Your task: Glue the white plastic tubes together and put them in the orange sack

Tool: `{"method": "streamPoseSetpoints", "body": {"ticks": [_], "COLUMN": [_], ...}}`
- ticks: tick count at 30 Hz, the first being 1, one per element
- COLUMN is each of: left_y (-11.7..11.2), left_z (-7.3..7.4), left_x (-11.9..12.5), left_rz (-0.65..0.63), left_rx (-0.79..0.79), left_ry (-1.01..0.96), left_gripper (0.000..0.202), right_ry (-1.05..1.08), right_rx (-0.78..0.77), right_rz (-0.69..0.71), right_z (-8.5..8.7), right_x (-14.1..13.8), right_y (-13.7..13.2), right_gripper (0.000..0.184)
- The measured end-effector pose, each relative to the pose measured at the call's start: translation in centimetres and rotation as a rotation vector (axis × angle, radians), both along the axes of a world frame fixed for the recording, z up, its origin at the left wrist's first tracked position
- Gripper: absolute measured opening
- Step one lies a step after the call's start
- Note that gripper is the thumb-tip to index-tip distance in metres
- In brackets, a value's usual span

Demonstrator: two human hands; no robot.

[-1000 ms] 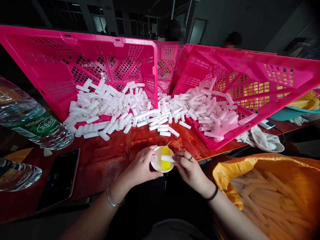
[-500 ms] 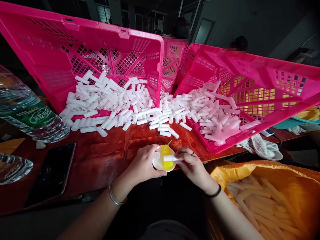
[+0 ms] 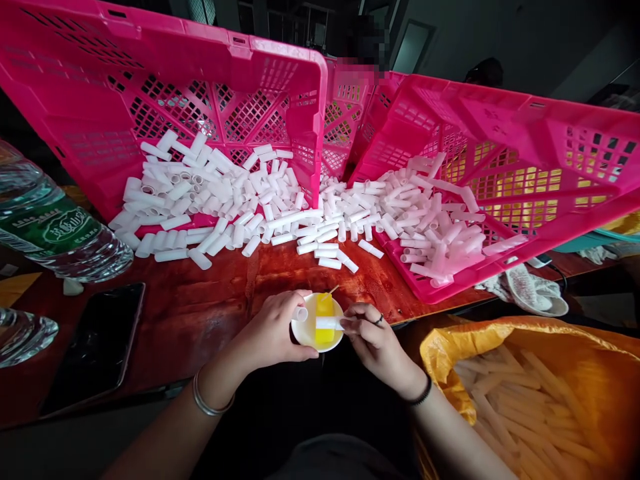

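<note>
My left hand (image 3: 265,333) is closed around the rim of a small white bowl (image 3: 305,335), with a short white plastic tube (image 3: 300,313) pinched at its fingers beside the bowl. Inside the bowl sits a yellow block (image 3: 324,305), its material unclear, and a thin stick (image 3: 331,292) pokes out over the rim. My right hand (image 3: 370,337) pinches another white tube (image 3: 327,323) by its right end. That tube lies across the yellow block; I cannot tell whether they touch. A heap of similar tubes (image 3: 225,187) spreads over the table beyond both hands.
Two pink crates (image 3: 280,67) (image 3: 500,127) lie tipped toward me, tubes spilling out. Left on the red-brown table (image 3: 200,313) are a water bottle (image 3: 55,220) and a phone (image 3: 95,347). An orange sack (image 3: 450,343) of long pale tubes stands at right. People's heads show behind.
Both hands and the bowl have shifted a little left in the view, while the camera view moved slightly. The open end of the left hand's tube now faces me more. Both grips stay the same.
</note>
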State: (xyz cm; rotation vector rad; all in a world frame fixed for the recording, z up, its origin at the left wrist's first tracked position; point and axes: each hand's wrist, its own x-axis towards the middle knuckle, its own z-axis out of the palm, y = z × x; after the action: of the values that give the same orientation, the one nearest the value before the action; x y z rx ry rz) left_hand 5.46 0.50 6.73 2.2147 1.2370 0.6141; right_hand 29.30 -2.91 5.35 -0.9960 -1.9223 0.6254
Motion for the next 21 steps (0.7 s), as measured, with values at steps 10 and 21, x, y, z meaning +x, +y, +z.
{"method": "streamPoseSetpoints", "body": {"ticks": [10, 21], "left_y": [-0.14, 0.06], "left_z": [-0.25, -0.56], "left_x": [-0.02, -0.32], "left_rz": [0.028, 0.016], "left_rx": [0.017, 0.013], "left_ry": [-0.016, -0.016], "left_gripper": [0.073, 0.079], "right_ry": [-0.114, -0.116], "right_rx": [0.123, 0.122], "right_rz": [0.034, 0.027], "right_z": [-0.28, -0.24], "right_x": [0.01, -0.12], "right_y": [0.09, 0.35], "right_gripper": [0.02, 0.023]}}
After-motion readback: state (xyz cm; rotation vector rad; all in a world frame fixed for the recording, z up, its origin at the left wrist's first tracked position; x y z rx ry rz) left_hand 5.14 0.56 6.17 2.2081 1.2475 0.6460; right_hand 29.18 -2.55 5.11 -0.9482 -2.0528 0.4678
